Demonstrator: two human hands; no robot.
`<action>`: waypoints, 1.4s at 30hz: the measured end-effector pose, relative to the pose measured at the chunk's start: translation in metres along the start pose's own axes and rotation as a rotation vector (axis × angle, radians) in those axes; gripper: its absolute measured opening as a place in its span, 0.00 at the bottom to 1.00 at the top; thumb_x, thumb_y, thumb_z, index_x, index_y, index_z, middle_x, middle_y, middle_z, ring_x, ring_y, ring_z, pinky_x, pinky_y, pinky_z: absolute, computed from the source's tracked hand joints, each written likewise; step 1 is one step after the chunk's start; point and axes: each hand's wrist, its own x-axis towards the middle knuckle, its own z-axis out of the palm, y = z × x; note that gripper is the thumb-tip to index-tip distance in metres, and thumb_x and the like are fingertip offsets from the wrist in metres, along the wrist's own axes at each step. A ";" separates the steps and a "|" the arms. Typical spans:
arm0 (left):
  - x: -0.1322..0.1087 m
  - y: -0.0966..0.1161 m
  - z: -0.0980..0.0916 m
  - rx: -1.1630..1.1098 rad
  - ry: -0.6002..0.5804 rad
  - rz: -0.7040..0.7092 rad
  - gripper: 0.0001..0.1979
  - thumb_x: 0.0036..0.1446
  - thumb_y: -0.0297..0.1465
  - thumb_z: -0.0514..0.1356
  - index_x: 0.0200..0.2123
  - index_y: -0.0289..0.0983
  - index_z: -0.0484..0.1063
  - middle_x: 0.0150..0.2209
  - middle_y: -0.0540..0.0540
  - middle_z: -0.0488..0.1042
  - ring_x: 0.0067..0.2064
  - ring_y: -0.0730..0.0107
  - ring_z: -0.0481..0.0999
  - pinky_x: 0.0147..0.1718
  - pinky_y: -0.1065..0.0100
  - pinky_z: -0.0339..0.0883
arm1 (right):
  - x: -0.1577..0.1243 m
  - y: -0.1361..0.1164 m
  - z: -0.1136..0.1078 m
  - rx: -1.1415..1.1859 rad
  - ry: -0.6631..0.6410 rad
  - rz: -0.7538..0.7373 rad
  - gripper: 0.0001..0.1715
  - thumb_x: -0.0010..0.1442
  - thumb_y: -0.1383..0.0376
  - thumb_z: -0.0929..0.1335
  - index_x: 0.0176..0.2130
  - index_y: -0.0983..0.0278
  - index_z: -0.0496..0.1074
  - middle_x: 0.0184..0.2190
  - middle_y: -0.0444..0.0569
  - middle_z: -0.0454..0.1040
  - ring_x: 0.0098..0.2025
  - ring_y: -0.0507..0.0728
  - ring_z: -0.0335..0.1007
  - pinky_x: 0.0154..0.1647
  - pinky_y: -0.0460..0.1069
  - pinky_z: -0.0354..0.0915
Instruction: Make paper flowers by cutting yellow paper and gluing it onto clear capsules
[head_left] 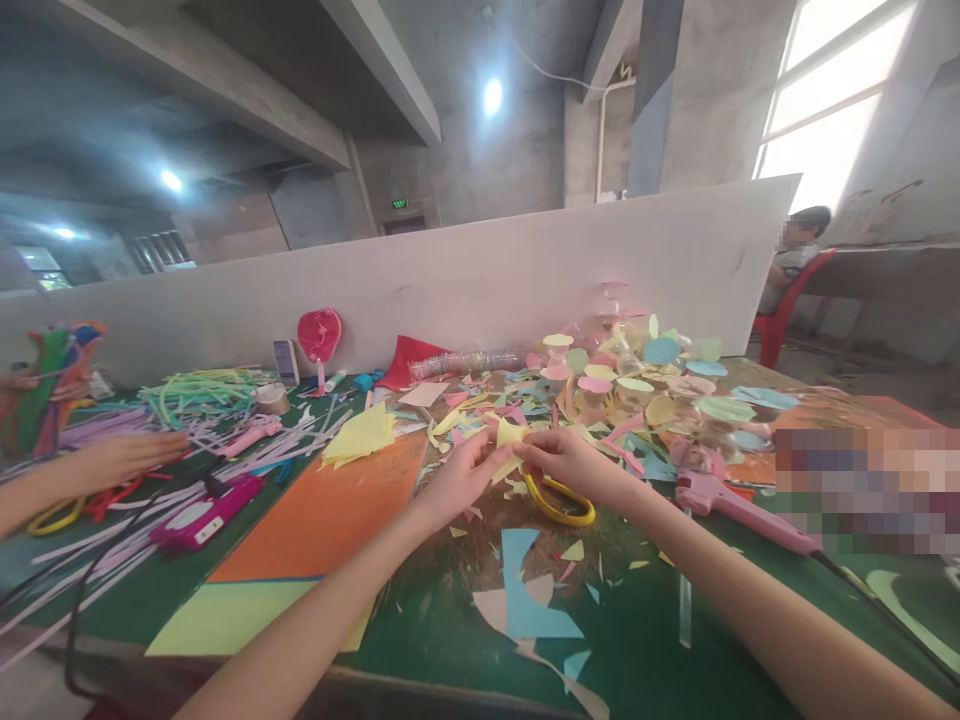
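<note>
Yellow paper scrap [510, 438] is pinched between the closed fingertips of the left hand [465, 478] and right hand [570, 465], just above yellow-handled scissors [559, 508], mid-way along a green work table [637, 600] strewn with paper cuttings [480, 400].

Two bare forearms [300, 640], slim and smooth, running in from the bottom edge of the frame, narrow wrists [424, 515] near lower centre, slender left hand [459, 482], slender right hand [566, 464], tapering fingers [487, 457]
</note>
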 end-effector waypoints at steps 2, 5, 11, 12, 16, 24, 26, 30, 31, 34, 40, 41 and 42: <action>0.001 -0.001 -0.001 -0.009 -0.013 -0.013 0.17 0.63 0.46 0.54 0.39 0.37 0.67 0.35 0.49 0.72 0.35 0.68 0.73 0.36 0.68 0.66 | 0.001 0.002 0.002 0.000 -0.002 -0.004 0.27 0.63 0.48 0.62 0.21 0.62 0.62 0.20 0.41 0.63 0.23 0.50 0.56 0.27 0.47 0.54; 0.000 0.001 -0.002 -0.008 -0.037 -0.003 0.16 0.63 0.45 0.54 0.38 0.37 0.66 0.33 0.51 0.70 0.32 0.71 0.72 0.35 0.69 0.66 | 0.003 0.006 0.006 0.009 0.018 -0.011 0.25 0.63 0.47 0.61 0.23 0.61 0.61 0.20 0.40 0.61 0.23 0.50 0.55 0.26 0.47 0.54; -0.003 0.003 -0.001 0.112 -0.094 -0.013 0.16 0.65 0.45 0.51 0.39 0.39 0.67 0.30 0.52 0.69 0.33 0.71 0.70 0.36 0.69 0.63 | 0.006 0.007 0.011 0.018 0.054 -0.034 0.22 0.63 0.48 0.61 0.25 0.60 0.57 0.22 0.39 0.56 0.24 0.50 0.54 0.25 0.47 0.52; -0.003 0.003 -0.001 0.111 -0.095 -0.015 0.16 0.65 0.46 0.51 0.39 0.39 0.67 0.30 0.52 0.69 0.33 0.71 0.70 0.35 0.69 0.63 | 0.006 0.007 0.011 0.014 0.057 -0.033 0.23 0.63 0.48 0.61 0.25 0.60 0.57 0.22 0.39 0.56 0.23 0.50 0.53 0.25 0.47 0.52; -0.004 0.003 -0.001 0.117 -0.099 -0.048 0.17 0.65 0.47 0.50 0.39 0.39 0.66 0.29 0.52 0.70 0.33 0.69 0.71 0.33 0.70 0.63 | 0.007 0.009 0.012 -0.004 0.078 -0.023 0.24 0.62 0.47 0.61 0.24 0.60 0.57 0.20 0.38 0.55 0.23 0.50 0.50 0.24 0.47 0.50; -0.003 0.005 0.000 0.113 -0.107 -0.027 0.16 0.65 0.45 0.51 0.36 0.39 0.65 0.29 0.52 0.69 0.33 0.71 0.69 0.35 0.70 0.62 | 0.004 0.005 0.012 -0.016 0.108 0.001 0.26 0.60 0.44 0.62 0.24 0.59 0.55 0.20 0.37 0.53 0.22 0.50 0.48 0.23 0.47 0.48; -0.002 0.003 0.000 0.102 -0.087 -0.022 0.15 0.65 0.45 0.52 0.37 0.39 0.66 0.31 0.51 0.68 0.34 0.71 0.69 0.35 0.70 0.62 | 0.004 0.005 0.012 -0.018 0.125 0.002 0.26 0.60 0.45 0.62 0.23 0.59 0.55 0.20 0.38 0.54 0.23 0.50 0.48 0.23 0.47 0.48; 0.000 -0.002 -0.001 0.006 -0.098 -0.022 0.14 0.62 0.44 0.55 0.38 0.39 0.65 0.29 0.53 0.67 0.31 0.71 0.67 0.32 0.70 0.60 | 0.006 0.008 0.013 -0.009 0.188 0.014 0.26 0.61 0.45 0.61 0.24 0.59 0.53 0.20 0.38 0.55 0.24 0.51 0.49 0.24 0.47 0.49; 0.000 -0.001 -0.002 0.006 -0.107 -0.027 0.14 0.62 0.44 0.56 0.37 0.39 0.65 0.27 0.54 0.66 0.29 0.72 0.67 0.31 0.70 0.59 | 0.006 0.008 0.013 -0.004 0.200 0.018 0.25 0.61 0.45 0.61 0.24 0.59 0.53 0.20 0.38 0.55 0.24 0.51 0.49 0.24 0.47 0.50; 0.001 0.001 -0.003 0.036 -0.111 -0.034 0.16 0.62 0.45 0.56 0.32 0.38 0.63 0.22 0.55 0.65 0.27 0.73 0.65 0.31 0.70 0.57 | 0.007 0.010 0.013 0.018 0.210 0.024 0.24 0.62 0.45 0.60 0.25 0.59 0.53 0.20 0.39 0.57 0.24 0.51 0.52 0.25 0.47 0.52; 0.002 0.004 -0.004 0.022 -0.104 0.016 0.18 0.62 0.47 0.55 0.32 0.38 0.64 0.24 0.54 0.66 0.27 0.74 0.64 0.30 0.70 0.56 | 0.004 0.003 0.011 0.046 0.093 -0.025 0.22 0.61 0.47 0.62 0.26 0.60 0.59 0.21 0.39 0.60 0.23 0.50 0.54 0.25 0.47 0.53; 0.002 0.003 -0.004 0.013 -0.110 0.020 0.17 0.62 0.47 0.55 0.33 0.37 0.65 0.24 0.54 0.66 0.27 0.74 0.65 0.30 0.70 0.56 | 0.004 0.002 0.012 0.047 0.079 -0.029 0.22 0.61 0.48 0.62 0.25 0.60 0.59 0.21 0.38 0.59 0.23 0.50 0.53 0.24 0.47 0.53; 0.002 0.003 -0.004 0.005 -0.113 0.023 0.17 0.62 0.46 0.55 0.34 0.37 0.65 0.24 0.54 0.67 0.27 0.74 0.65 0.31 0.70 0.57 | 0.004 0.001 0.012 0.046 0.073 -0.031 0.22 0.60 0.48 0.63 0.25 0.60 0.59 0.20 0.38 0.59 0.22 0.50 0.52 0.24 0.47 0.52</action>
